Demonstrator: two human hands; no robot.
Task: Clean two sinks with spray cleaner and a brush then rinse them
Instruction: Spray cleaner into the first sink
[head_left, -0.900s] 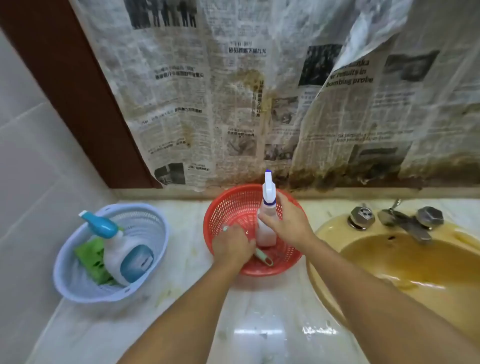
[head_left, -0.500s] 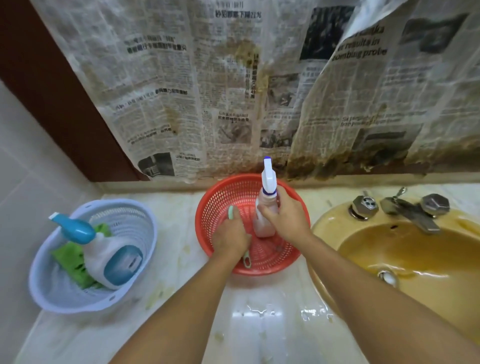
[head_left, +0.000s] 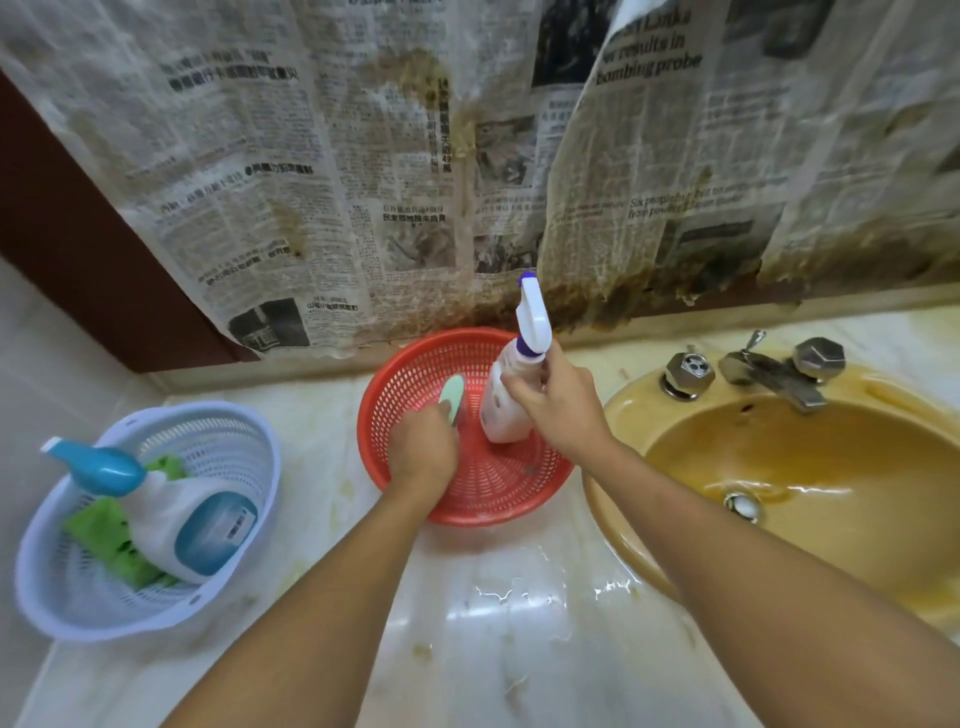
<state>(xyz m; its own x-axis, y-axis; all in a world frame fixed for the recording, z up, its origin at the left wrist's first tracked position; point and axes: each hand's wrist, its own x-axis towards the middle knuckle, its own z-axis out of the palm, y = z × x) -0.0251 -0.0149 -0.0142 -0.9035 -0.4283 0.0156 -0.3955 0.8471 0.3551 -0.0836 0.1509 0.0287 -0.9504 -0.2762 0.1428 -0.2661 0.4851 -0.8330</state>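
In the red basket (head_left: 470, 512) near the counter (head_left: 519, 654)'s back edge, the right hand (head_left: 558, 410) curls round the spray bottle (head_left: 504, 415); the left hand (head_left: 423, 452) grips the brush (head_left: 451, 396). Lifting carelessly could tip the light basket.

I saw a pale marble table (head_left: 519, 623), wet and glossy towards the front. A red basket (head_left: 493, 499) stood mid-table, and a white basket (head_left: 104, 608) sat apart on its left. A stained yellow sink (head_left: 805, 467) was set in at the right.
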